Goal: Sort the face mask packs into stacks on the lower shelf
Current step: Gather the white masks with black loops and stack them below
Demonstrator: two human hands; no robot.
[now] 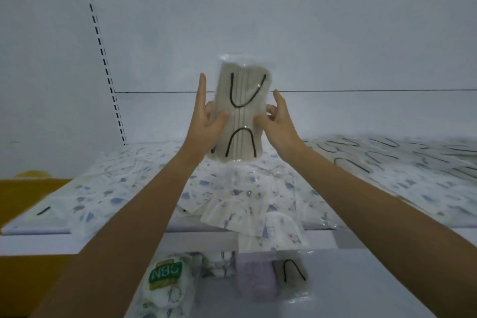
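Left hand [206, 119] and right hand [280, 121] pinch beige mask pack [242, 111] by its sides; slick wrap may slip, dropping it onto loose packs [232, 193].

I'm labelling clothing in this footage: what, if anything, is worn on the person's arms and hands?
The left forearm and right forearm are bare, with no sleeve in view. The left hand and right hand have no gloves, and no watch, bracelet or ring is visible.
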